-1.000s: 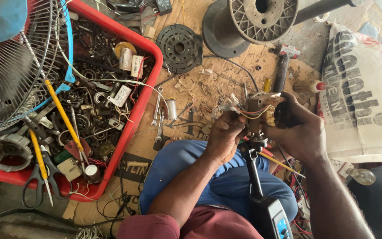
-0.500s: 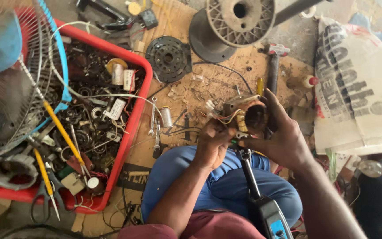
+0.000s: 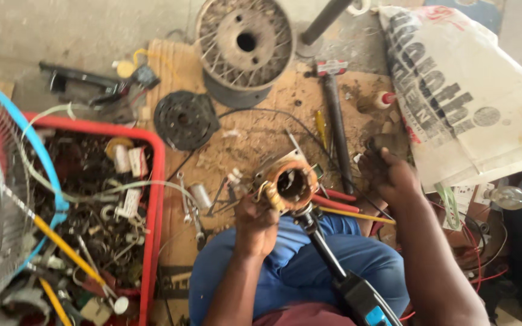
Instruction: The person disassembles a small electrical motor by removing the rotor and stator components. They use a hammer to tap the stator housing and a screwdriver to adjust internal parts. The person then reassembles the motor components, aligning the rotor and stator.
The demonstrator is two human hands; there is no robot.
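1. The left hand is clenched around the rim of a round copper-wound motor stator with a dark central bore; the stator is held above the lap, its bore turned toward the camera.
2. The right hand is released from the stator and lies apart from it, fingers loosely curled over the brown cardboard sheet; whether anything is gripped cannot be told.
3. A black-handled tool with a blue-marked grip is seen just beneath the stator, resting across the blue-trousered lap.
4. Red and yellow-handled tools are noted between the two hands.
5. A black-handled hammer lies on the cardboard beyond the hands.
6. A red plastic crate of scrap parts stands to the left, a spoked grey metal reel further out, and a printed white sack to the right.
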